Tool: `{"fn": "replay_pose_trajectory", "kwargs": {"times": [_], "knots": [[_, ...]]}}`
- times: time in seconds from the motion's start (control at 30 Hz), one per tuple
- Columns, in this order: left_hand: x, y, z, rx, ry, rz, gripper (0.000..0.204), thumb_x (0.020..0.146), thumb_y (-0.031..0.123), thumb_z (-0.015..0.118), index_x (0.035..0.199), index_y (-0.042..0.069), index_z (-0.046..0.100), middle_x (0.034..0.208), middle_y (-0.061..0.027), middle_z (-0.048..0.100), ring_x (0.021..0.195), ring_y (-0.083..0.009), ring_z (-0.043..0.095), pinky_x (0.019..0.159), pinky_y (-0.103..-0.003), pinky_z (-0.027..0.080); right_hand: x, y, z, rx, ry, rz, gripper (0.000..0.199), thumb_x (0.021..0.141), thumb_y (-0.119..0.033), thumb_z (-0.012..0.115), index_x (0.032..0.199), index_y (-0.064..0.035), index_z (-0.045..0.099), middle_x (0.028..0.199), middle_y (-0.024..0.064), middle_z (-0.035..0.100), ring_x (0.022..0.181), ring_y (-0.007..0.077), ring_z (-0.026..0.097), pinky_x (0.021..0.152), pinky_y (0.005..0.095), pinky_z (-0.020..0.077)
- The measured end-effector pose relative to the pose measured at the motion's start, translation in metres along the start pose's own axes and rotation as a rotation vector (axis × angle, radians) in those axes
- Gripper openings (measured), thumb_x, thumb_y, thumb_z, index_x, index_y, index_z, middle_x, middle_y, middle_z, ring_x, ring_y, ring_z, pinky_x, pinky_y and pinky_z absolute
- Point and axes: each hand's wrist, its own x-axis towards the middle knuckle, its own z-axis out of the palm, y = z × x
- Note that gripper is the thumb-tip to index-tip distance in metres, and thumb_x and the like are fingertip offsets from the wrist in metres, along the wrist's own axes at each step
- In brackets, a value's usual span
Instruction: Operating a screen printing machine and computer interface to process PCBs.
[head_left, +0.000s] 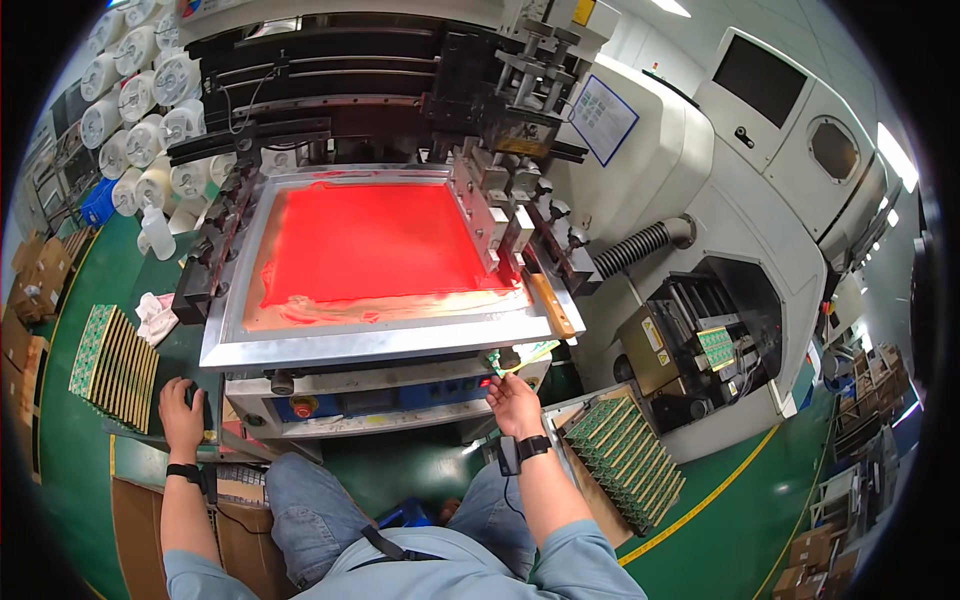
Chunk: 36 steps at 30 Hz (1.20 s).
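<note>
My left hand (182,412) rests on the dark side table, its fingers apart and holding nothing. Beside it stands a row of green circuit boards (112,362) on edge. At the front right of the screen-printing machine, my right hand (513,402) pinches the near end of a green circuit board (496,363); most of that board is hidden under the frame. Above it lies the metal-framed printing screen (285,351), coated with bright red ink (375,240). A squeegee assembly (492,215) stands at the screen's right side.
A wooden-handled spatula (551,305) lies on the frame's right corner. More circuit boards (622,460) fill a rack right of my knee. Buttons line the blue control panel (362,400). A white cloth (156,318) and squeeze bottle (157,232) are at left; a large white machine (745,215) stands right.
</note>
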Motion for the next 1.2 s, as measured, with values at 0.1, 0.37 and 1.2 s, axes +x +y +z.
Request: {"fn": "replay_pose_trajectory", "kwargs": {"times": [0.1, 0.37, 1.2], "knots": [[-0.001, -0.001, 0.003, -0.008, 0.007, -0.002, 0.027, 0.086, 0.018, 0.067, 0.108, 0.004, 0.061, 0.122, -0.0149, 0.057, 0.118, -0.0345, 0.05, 0.099, -0.044, 0.04, -0.002, -0.002, 0.0, -0.038, 0.008, -0.053, 0.01, 0.097, -0.019, 0.057, 0.1, -0.0092, 0.058, 0.092, 0.0082, 0.065, 0.076, 0.0184, 0.06, 0.07, 0.0324, 0.051], [0.006, -0.04, 0.029, -0.11, -0.039, 0.081, 0.027, 0.09, 0.018, 0.063, 0.109, -0.002, 0.062, 0.122, -0.0204, 0.058, 0.116, -0.0378, 0.053, 0.102, -0.042, 0.04, -0.068, -0.04, -0.039, -0.213, 0.035, -0.18, 0.011, 0.098, -0.016, 0.056, 0.094, -0.0059, 0.06, 0.082, 0.0035, 0.063, 0.068, 0.0125, 0.057, 0.063, 0.0258, 0.0483], [0.04, -0.109, 0.062, -0.005, -0.203, 0.195, 0.041, 0.1, 0.028, 0.052, 0.123, -0.005, 0.056, 0.126, -0.0218, 0.056, 0.117, -0.0368, 0.052, 0.102, -0.041, 0.039, -0.375, -0.159, -0.361, -0.785, 1.045, -0.086, 0.009, 0.086, -0.005, 0.054, 0.083, -0.0009, 0.061, 0.071, 0.0064, 0.063, 0.057, 0.0148, 0.06, 0.05, 0.0282, 0.049]]}}
